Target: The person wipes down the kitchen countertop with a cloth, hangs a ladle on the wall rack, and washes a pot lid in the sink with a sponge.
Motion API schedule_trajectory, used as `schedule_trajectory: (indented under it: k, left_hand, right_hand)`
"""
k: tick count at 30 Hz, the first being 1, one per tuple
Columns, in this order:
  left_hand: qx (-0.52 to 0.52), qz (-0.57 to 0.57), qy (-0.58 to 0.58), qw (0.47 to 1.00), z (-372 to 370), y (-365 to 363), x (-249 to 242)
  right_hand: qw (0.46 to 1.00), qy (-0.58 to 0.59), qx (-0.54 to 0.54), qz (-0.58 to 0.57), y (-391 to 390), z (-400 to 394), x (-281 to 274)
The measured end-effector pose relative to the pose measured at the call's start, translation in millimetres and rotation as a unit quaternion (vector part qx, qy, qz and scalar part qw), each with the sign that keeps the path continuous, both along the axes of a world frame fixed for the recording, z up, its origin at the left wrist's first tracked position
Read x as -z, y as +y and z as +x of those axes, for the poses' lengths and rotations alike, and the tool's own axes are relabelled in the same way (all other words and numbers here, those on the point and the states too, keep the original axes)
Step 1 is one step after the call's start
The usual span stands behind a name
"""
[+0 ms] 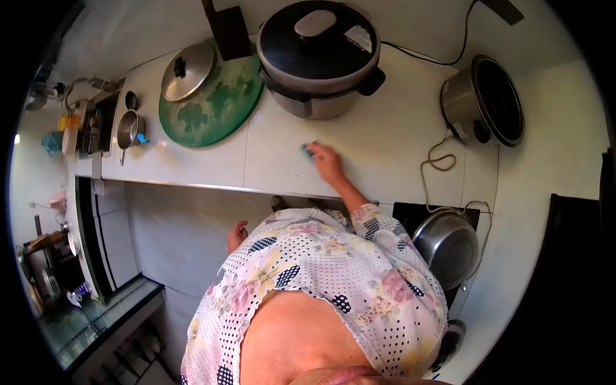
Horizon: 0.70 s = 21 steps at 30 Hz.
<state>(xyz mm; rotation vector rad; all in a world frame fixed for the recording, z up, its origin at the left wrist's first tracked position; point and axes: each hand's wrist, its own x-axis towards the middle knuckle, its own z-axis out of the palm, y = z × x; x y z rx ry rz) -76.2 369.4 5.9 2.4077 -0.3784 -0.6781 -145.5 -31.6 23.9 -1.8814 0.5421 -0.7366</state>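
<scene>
On the white countertop (276, 160), my right hand (327, 162) is closed on a small dark green scouring pad (308, 150), pressed against the surface. Most of the pad is hidden under my fingers. A large rice cooker (321, 83) with a black lid stands just beyond that hand. Left of it lies a round green cutting board (205, 122) with a metal lid (188, 72) on top. My left hand (237, 235) hangs below the counter edge at my side, fingers loosely bent and apart, with nothing seen in it.
An open steel cooker pot (484, 102) lies tilted at the right, its cord (438, 160) trailing over the counter. A metal bowl (447, 249) sits on the dark cooktop nearby. A small saucepan (130, 130) stands at the left. A dark block (230, 33) leans at the wall.
</scene>
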Motion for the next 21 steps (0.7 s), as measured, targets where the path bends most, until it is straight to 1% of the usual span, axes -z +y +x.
schedule_trajectory:
  k: [1,2,3,4,5,6,7,9,11,13,15,16,17,18,19,20,21]
  left_hand:
    - [-0.021,-0.009,0.005,1.000,-2.0,7.7,13.0]
    - [0.024,-0.018,-0.080,0.996,-3.8,-2.8,-8.1]
    - [0.029,-0.018,-0.084,0.996,-3.8,-2.6,-7.1]
    - [0.035,-0.020,-0.090,0.995,-2.6,-1.2,-5.2]
    - [0.042,-0.023,-0.096,0.994,-0.1,-1.8,-2.2]
    - [0.047,0.000,-0.047,0.998,7.2,0.0,2.7]
    - [0.029,-0.002,-0.018,0.999,9.7,-0.9,2.2]
    - [-0.004,-0.007,0.042,0.999,14.8,-3.3,1.9]
    - [0.034,-0.016,0.013,0.999,22.2,0.3,9.5]
    - [0.078,-0.026,-0.016,0.996,30.1,-2.6,9.2]
    - [0.130,-0.041,-0.043,0.990,49.2,-5.9,-0.6]
    - [0.135,-0.058,-0.063,0.987,60.1,-6.0,-5.6]
    - [0.139,-0.076,-0.080,0.984,72.4,-5.1,-9.7]
    - [0.141,-0.092,-0.097,0.981,82.2,-0.7,-13.0]
    - [0.118,-0.101,-0.087,0.984,92.1,6.1,-14.3]
    - [0.097,-0.109,-0.075,0.986,101.8,13.9,-14.5]
    - [0.077,-0.119,-0.063,0.988,111.2,24.7,-12.5]
  right_hand:
    - [0.997,0.040,0.048,0.037,-23.3,-13.7,-8.3]
    - [0.992,0.052,0.103,-0.052,-47.1,-27.4,-14.9]
    - [0.984,0.072,0.142,-0.084,-67.1,-43.0,-26.7]
    - [0.964,0.115,0.198,-0.135,-84.3,-58.5,-23.5]
    - [0.938,0.156,0.232,-0.207,-100.3,-76.5,-4.2]
    - [0.928,0.178,0.236,-0.227,-93.5,-81.3,-3.9]
    - [0.917,0.199,0.241,-0.248,-87.7,-87.5,-3.1]
    - [0.933,0.166,0.215,-0.235,-53.7,-69.7,23.3]
    - [0.940,0.133,0.146,-0.276,2.5,-42.3,21.8]
    - [0.955,0.123,0.068,-0.260,51.3,-19.5,11.5]
    - [0.983,0.100,0.022,-0.155,64.9,-6.6,13.3]
    - [0.991,0.089,-0.002,-0.099,74.5,-2.5,17.3]
    - [0.993,0.107,0.040,0.016,70.5,-2.9,19.3]
    - [0.986,0.095,0.111,0.080,63.4,-7.1,18.4]
    - [0.979,0.098,0.173,0.038,54.6,-16.2,7.2]
    - [0.959,0.153,0.238,0.013,48.0,-27.8,-9.6]
    - [0.942,0.186,0.272,-0.066,40.4,-43.9,-9.7]
